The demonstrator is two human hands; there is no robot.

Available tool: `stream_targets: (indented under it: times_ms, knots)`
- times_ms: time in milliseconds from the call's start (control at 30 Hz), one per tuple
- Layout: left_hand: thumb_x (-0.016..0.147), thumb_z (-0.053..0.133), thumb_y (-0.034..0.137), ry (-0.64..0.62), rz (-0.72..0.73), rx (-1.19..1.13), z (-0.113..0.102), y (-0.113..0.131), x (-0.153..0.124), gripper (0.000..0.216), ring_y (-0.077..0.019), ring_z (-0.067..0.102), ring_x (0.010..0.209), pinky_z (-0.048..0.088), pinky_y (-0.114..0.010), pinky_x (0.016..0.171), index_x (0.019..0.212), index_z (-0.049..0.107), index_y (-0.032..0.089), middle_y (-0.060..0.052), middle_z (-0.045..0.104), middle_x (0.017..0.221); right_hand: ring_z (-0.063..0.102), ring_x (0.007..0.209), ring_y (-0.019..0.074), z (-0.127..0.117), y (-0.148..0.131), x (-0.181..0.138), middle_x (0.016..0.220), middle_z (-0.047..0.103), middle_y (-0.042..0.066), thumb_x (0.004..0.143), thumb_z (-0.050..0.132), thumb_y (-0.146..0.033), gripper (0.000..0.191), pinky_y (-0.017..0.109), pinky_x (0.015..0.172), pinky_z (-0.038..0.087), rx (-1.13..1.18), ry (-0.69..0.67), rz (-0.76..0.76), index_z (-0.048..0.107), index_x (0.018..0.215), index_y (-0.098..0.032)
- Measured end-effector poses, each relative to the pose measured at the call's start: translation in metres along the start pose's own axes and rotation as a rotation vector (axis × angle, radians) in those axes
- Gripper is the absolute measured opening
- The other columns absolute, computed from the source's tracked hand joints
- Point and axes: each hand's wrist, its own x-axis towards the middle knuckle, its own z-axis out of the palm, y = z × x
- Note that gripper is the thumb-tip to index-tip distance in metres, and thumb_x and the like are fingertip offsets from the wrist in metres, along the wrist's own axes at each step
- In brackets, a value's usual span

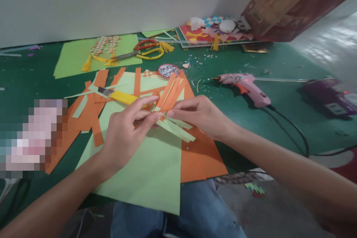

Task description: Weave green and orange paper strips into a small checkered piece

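Left hand [122,130] pinches the strips [174,95] at their crossing, above the green sheet [139,173]; right hand [205,117] pinches their side; light, even tension should suit, fingers best clear of the cutter [122,97] beyond

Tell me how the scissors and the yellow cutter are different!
The scissors have two looped handles, one red and one yellow; the cutter has one straight yellow body. The scissors lie farther back; the cutter is nearer to the person. The scissors show whole; part of the cutter is hidden behind the left hand. Both have blades pointing toward the left.
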Motion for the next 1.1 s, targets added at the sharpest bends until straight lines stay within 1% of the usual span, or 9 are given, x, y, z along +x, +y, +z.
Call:
stream_targets:
  times_ms: [167,367,567,733,833,933,1100]
  knots:
    - [0.085,0.061,0.041,-0.001,-0.007,-0.014,-0.0002,0.0000,-0.0001,0.038,-0.0189,0.074,0.075,0.056,-0.022,0.068,0.120,0.061,0.027,0.003,0.077,0.077,0.031,0.047,0.0040,0.0013,-0.0017,-0.0005,0.051,0.046,-0.005,0.064,0.076,-0.047,0.034,0.023,0.042,0.020,-0.016,0.013,-0.009,0.065,0.059,-0.015]
    - [0.084,0.062,0.042,-0.018,-0.006,-0.035,-0.0002,0.0015,0.0004,0.040,-0.0162,0.073,0.074,0.055,-0.019,0.068,0.121,0.060,0.026,0.003,0.076,0.076,0.031,0.047,0.0042,0.0010,-0.0016,-0.0010,0.050,0.044,-0.006,0.065,0.075,-0.047,0.036,0.022,0.042,0.022,-0.053,0.011,-0.040,0.062,0.056,-0.015]
    - [0.084,0.061,0.044,-0.027,-0.007,-0.039,-0.0011,0.0021,0.0008,0.040,-0.0189,0.073,0.073,0.055,-0.022,0.066,0.120,0.060,0.025,0.001,0.076,0.074,0.031,0.046,0.0042,0.0012,-0.0024,-0.0009,0.050,0.044,-0.005,0.066,0.074,-0.049,0.039,0.022,0.042,0.021,-0.096,0.020,-0.060,0.060,0.055,-0.014]
    - [0.084,0.061,0.042,-0.063,-0.035,-0.097,-0.0007,0.0020,0.0014,0.040,-0.0171,0.073,0.068,0.054,-0.021,0.065,0.121,0.059,0.025,0.002,0.075,0.073,0.029,0.046,0.0039,0.0017,-0.0040,-0.0012,0.050,0.042,-0.005,0.068,0.072,-0.048,0.039,0.023,0.041,0.019,-0.132,0.032,-0.086,0.060,0.054,-0.014]
    - [0.083,0.063,0.039,-0.099,-0.039,-0.136,0.0004,0.0022,0.0014,0.041,-0.0166,0.072,0.066,0.054,-0.020,0.063,0.121,0.059,0.025,0.004,0.073,0.067,0.029,0.045,0.0038,0.0025,-0.0043,-0.0012,0.049,0.043,-0.005,0.067,0.074,-0.047,0.036,0.023,0.041,0.020,-0.113,0.046,-0.094,0.062,0.056,-0.014]
    - [0.083,0.064,0.038,-0.102,-0.039,-0.137,0.0008,0.0027,0.0010,0.041,-0.0172,0.072,0.065,0.055,-0.021,0.062,0.121,0.059,0.025,0.005,0.070,0.063,0.030,0.046,0.0040,0.0029,-0.0037,-0.0011,0.051,0.046,-0.005,0.066,0.075,-0.046,0.035,0.023,0.042,0.022,-0.097,0.054,-0.099,0.063,0.056,-0.014]
    - [0.084,0.062,0.039,-0.094,-0.026,-0.129,0.0002,0.0014,0.0001,0.042,-0.0172,0.072,0.066,0.056,-0.022,0.065,0.124,0.057,0.025,0.004,0.071,0.067,0.032,0.047,0.0045,0.0027,-0.0027,-0.0012,0.051,0.047,-0.005,0.067,0.075,-0.044,0.034,0.023,0.043,0.023,-0.087,0.046,-0.097,0.063,0.056,-0.014]
